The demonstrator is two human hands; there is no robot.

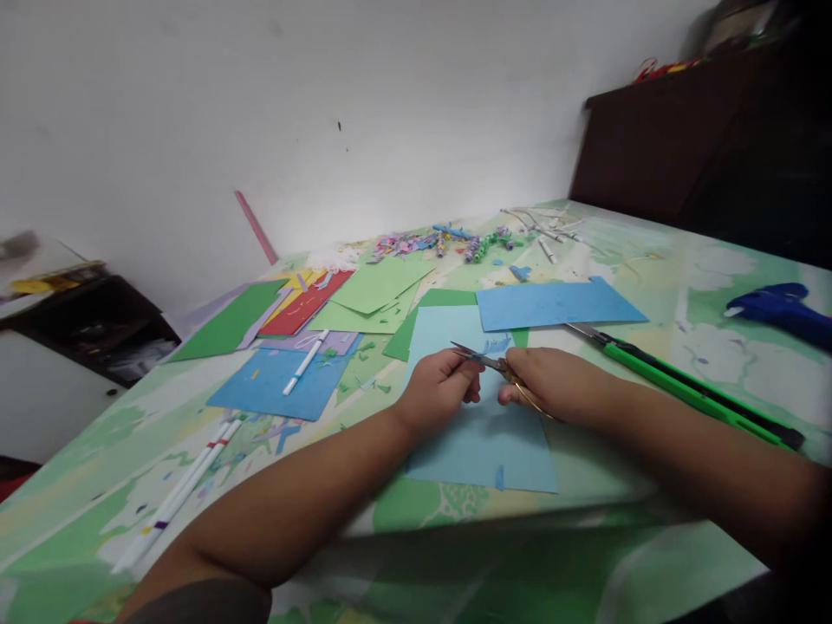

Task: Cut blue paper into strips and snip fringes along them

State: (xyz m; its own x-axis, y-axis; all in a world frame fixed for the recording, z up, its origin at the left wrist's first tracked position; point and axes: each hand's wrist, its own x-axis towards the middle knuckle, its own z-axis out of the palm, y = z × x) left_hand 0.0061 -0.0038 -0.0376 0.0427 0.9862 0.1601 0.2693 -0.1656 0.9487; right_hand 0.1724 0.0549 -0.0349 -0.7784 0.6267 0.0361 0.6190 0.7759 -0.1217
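Note:
My right hand (552, 386) is closed around small scissors (481, 357) with gold handles, their blades pointing left. My left hand (442, 390) pinches a small fringed blue paper piece (495, 345) at the blades. Both hands rest over a light blue paper sheet (484, 442) lying on the green patterned table (650, 269).
A green utility knife (689, 390) lies right of my right hand, a blue glue gun (780, 308) farther right. Coloured paper sheets (377, 290), white sticks (188, 485) and paper scraps cover the left and middle. Rolled paper bits (455, 244) lie by the wall. Dark cabinet (702, 147) at back right.

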